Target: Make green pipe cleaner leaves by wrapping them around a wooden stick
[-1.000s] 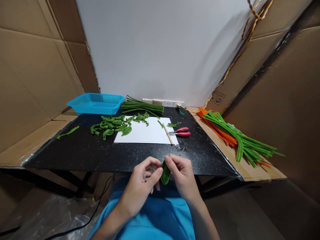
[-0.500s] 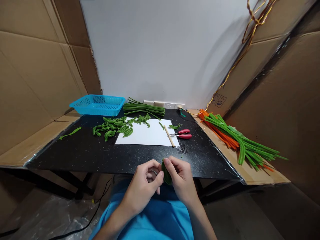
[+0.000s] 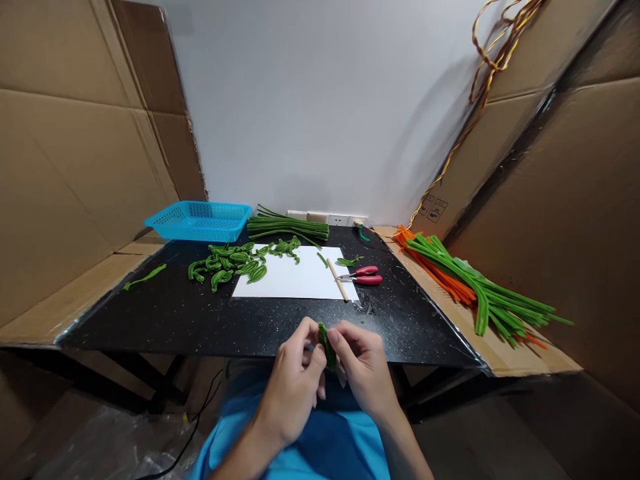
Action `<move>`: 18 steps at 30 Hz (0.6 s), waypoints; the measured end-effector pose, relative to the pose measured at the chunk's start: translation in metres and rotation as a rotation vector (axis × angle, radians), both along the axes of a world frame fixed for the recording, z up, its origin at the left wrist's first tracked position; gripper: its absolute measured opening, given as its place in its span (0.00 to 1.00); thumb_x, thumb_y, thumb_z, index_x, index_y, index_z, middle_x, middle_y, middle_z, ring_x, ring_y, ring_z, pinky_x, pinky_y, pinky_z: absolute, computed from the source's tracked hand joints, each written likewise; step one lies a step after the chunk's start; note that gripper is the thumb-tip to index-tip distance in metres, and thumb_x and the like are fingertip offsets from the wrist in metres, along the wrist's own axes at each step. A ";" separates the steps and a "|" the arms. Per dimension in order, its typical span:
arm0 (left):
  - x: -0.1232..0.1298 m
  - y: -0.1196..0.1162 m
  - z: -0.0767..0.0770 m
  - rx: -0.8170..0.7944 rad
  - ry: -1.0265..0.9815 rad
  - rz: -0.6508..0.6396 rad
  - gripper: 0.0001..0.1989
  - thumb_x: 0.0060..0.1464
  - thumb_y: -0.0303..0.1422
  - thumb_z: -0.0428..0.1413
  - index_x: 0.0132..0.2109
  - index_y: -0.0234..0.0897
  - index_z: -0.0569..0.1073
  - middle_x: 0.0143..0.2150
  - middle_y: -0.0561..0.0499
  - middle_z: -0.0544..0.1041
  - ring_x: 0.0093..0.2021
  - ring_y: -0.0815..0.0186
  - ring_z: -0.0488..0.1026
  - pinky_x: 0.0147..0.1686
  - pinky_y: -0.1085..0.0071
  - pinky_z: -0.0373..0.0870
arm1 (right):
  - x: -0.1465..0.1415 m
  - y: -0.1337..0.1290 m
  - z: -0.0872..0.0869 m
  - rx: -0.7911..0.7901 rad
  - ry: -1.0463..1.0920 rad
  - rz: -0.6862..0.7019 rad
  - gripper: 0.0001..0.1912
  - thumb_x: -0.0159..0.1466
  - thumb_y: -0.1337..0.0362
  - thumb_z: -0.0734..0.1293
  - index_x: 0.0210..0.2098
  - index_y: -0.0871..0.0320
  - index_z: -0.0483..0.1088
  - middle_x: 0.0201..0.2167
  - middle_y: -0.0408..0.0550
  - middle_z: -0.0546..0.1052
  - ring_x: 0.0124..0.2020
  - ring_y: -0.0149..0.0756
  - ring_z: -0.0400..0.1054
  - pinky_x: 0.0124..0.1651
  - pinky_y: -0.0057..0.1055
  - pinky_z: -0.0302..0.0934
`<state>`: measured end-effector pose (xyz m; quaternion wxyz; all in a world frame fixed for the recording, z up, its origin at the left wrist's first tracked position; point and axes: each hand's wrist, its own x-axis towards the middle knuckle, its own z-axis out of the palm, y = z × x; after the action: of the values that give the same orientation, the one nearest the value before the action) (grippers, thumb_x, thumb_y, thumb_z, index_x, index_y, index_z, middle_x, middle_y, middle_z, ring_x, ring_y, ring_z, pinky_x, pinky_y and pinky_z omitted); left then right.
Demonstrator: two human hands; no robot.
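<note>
Between my hands, at the front edge of the black table, is a leaf shape bent from dark green pipe cleaner (image 3: 328,348), partly hidden by the fingers. My right hand (image 3: 366,365) pinches it from the right with thumb and fingers. On its other side my left hand (image 3: 294,379) has curled fingers closed on the leaf's left edge. Past the hands lies a white sheet (image 3: 295,285). A wooden stick (image 3: 338,280) and red-handled pliers (image 3: 367,275) rest at its right side. Similar green pipe-cleaner leaves (image 3: 225,259) lie heaped on its left side.
At the back left stands a blue plastic basket (image 3: 200,230). A bundle of dark green pipe cleaners (image 3: 287,229) lies beside it. Bright green stems (image 3: 493,297) and orange stems (image 3: 445,277) lie on cardboard at the right. Cardboard walls flank the table.
The leaf has turned and tilted slightly left between my fingers. My left fingers have closed in on it. The view has shifted slightly, so the table sits lower.
</note>
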<state>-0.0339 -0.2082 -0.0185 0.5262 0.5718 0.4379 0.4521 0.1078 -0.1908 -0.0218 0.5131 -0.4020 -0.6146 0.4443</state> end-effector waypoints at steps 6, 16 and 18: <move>-0.005 0.004 -0.001 0.002 -0.105 0.112 0.15 0.66 0.47 0.53 0.43 0.39 0.66 0.29 0.56 0.70 0.22 0.70 0.69 0.17 0.77 0.65 | 0.001 -0.002 -0.002 0.004 0.007 0.070 0.13 0.69 0.56 0.70 0.50 0.55 0.72 0.35 0.45 0.77 0.26 0.29 0.70 0.25 0.23 0.65; -0.017 -0.002 0.005 0.196 0.258 0.120 0.10 0.69 0.39 0.50 0.43 0.39 0.72 0.37 0.49 0.76 0.36 0.64 0.74 0.30 0.73 0.67 | 0.001 -0.006 0.003 0.234 -0.255 -0.097 0.13 0.68 0.67 0.67 0.52 0.54 0.72 0.36 0.45 0.79 0.27 0.29 0.74 0.33 0.24 0.70; -0.019 -0.002 0.008 0.246 0.328 0.112 0.10 0.70 0.37 0.49 0.43 0.40 0.72 0.39 0.49 0.77 0.38 0.63 0.75 0.32 0.72 0.66 | 0.001 -0.006 0.004 0.285 -0.298 -0.127 0.14 0.67 0.69 0.66 0.52 0.55 0.72 0.35 0.45 0.80 0.27 0.29 0.73 0.33 0.24 0.70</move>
<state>-0.0524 -0.2105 -0.0109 0.3484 0.6724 0.4902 0.4315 0.1085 -0.1969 -0.0182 0.4952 -0.4245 -0.7137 0.2553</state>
